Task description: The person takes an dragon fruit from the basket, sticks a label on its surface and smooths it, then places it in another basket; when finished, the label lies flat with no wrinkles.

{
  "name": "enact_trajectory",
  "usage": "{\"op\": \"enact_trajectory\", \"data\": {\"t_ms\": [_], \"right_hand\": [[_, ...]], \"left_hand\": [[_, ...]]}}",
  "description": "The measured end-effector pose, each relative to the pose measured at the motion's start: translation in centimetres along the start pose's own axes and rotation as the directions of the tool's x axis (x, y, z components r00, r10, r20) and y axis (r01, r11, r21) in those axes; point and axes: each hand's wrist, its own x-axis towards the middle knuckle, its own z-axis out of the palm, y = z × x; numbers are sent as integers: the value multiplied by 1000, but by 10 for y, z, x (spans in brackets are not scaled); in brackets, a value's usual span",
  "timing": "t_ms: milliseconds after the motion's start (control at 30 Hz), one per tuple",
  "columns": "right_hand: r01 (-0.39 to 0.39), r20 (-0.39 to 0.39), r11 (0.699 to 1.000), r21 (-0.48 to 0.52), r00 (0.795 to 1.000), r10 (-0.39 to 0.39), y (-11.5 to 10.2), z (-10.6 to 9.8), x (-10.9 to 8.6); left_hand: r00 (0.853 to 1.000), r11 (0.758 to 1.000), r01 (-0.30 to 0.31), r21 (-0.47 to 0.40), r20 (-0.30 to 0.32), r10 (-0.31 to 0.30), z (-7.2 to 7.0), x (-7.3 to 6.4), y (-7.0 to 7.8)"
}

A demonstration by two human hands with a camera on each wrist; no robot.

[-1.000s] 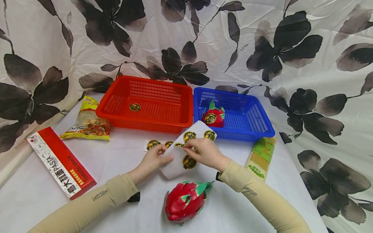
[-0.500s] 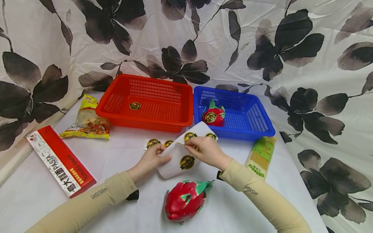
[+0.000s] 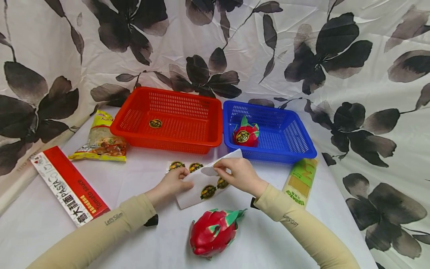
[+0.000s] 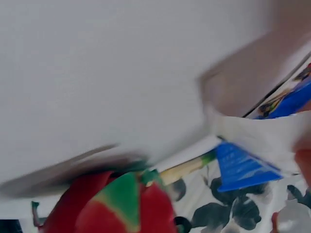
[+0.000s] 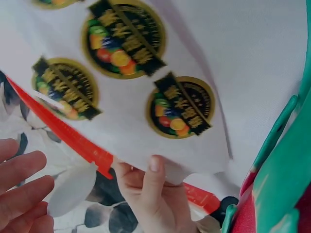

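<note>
My left hand (image 3: 169,186) pinches the left edge of a white sheet (image 3: 198,185) bearing round black-and-gold fruit stickers. Between the fingertips of my right hand (image 3: 242,175) is a peeled sticker (image 5: 73,190), its pale back showing in the right wrist view. The thumb of the left hand (image 5: 155,201) lies on the sheet's face there. A red dragon fruit (image 3: 213,233) with green scales lies on the table below both hands. Another dragon fruit (image 3: 246,135), carrying a round sticker, sits in the blue basket (image 3: 285,129).
A red basket (image 3: 168,144) stands left of the blue one, with a round sticker (image 3: 155,123) in it. More stickers (image 3: 177,165) lie behind the left hand. Leftward are a yellow noodle bag (image 3: 104,142) and a pasta box (image 3: 70,183); a green pasta pack (image 3: 300,181) lies right.
The sticker pinched by my right hand has come up off the sheet. The sheet has tilted and its lower left corner has shifted left; my left hand has moved slightly left.
</note>
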Motion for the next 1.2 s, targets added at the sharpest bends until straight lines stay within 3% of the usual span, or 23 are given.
{"op": "enact_trajectory", "data": {"t_ms": [167, 300, 400, 700, 967, 1067, 1200], "right_hand": [[9, -14, 1000, -11, 1000, -9, 1, 0, -1], [11, -26, 1000, -9, 1000, -12, 2, 0, -1], [10, -29, 1000, -12, 1000, -11, 2, 0, -1], [1, -24, 1000, -2, 1000, -1, 2, 1, -3], [-1, -28, 1000, -10, 1000, 1, 3, 2, -4], [1, -31, 1000, -12, 1000, -1, 4, 2, -5], [2, -49, 999, -40, 999, -4, 3, 3, -5]], "left_hand": [[999, 989, -5, 150, 32, 0, -7, 9, 1], [999, 971, -14, 237, -27, 21, -11, 14, 1], [996, 966, -29, 256, -71, 49, -15, 18, 0], [987, 973, -77, 219, -124, 106, -25, 26, 2], [983, 977, -76, 197, -151, 107, -19, 24, 3], [986, 982, -74, 173, -135, 98, -15, 21, 7], [992, 993, -110, 35, -51, 112, -6, 11, 16]]}}
